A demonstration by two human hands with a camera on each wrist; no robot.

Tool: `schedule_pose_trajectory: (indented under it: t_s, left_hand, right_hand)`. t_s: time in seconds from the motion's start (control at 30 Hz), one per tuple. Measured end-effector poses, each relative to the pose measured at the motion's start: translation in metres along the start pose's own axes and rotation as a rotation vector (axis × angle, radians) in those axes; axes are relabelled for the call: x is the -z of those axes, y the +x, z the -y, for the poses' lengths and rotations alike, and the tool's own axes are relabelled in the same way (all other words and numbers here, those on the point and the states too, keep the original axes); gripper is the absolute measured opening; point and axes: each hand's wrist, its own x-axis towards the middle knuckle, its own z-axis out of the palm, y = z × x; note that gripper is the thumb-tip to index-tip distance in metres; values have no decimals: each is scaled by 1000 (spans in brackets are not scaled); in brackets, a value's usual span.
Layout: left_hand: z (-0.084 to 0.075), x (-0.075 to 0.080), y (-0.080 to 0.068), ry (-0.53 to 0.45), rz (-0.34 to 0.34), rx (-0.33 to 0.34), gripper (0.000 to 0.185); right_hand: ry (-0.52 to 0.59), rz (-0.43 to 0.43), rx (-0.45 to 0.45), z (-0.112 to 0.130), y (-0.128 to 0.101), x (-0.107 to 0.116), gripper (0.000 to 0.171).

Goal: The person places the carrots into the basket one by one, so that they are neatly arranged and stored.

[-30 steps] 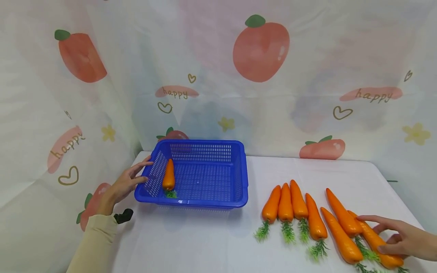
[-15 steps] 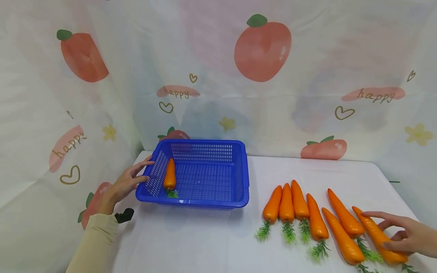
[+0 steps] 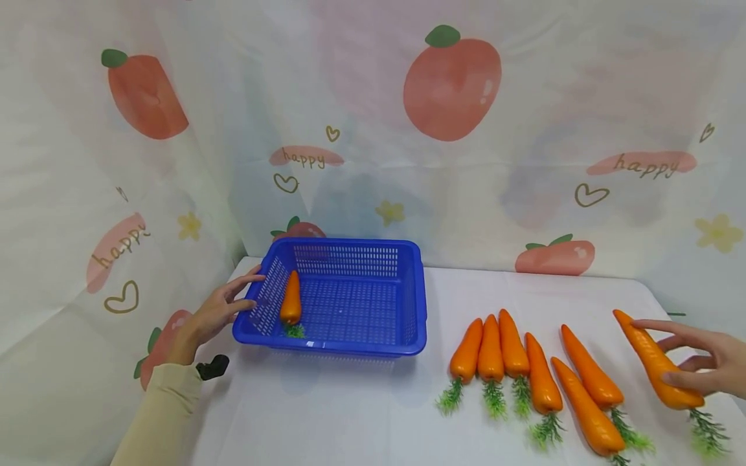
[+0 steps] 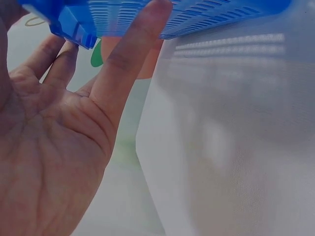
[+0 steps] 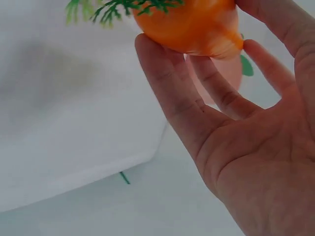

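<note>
My right hand (image 3: pixel 708 358) pinches an orange carrot (image 3: pixel 653 362) between thumb and fingers, above the table's right side. Its narrow tip points away and its green leaves hang down. In the right wrist view the thick end of this carrot (image 5: pixel 192 24) sits at the fingertips. Across the table, my left hand (image 3: pixel 215 315) touches the left rim of a blue plastic basket (image 3: pixel 329 346) with fairly straight fingers. In the left wrist view, the left hand (image 4: pixel 59 128) has its thumb against the basket's side (image 4: pixel 206 17). One carrot (image 3: pixel 291 301) lies inside the basket at its left.
Several carrots lie in a loose row right of the basket, among them a leftmost carrot (image 3: pixel 466 353) and a front carrot (image 3: pixel 588 408). A white cloth covers the table (image 3: pixel 326 414). Printed fabric walls (image 3: pixel 361 90) stand behind and at the sides.
My right hand has taken hold of the rightmost carrot and lifted it off the table, up and slightly away. The left hand and the basket stay in place.
</note>
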Motion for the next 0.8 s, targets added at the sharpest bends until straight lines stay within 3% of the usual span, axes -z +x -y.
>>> schedule_pose_trajectory:
  t_s: [0.3,0.5,0.8]
  left_hand:
    - [0,0,1,15,-13,14,60]
    - [4,2,0,10,-24,25,60]
    - [2,0,1,6,-29,23,60]
  right_hand:
    - [-24,-31,41,32,5,19,98]
    - [-139,-120,140,51,12,19,92]
    - [-51,-45,181,84,25,26,85]
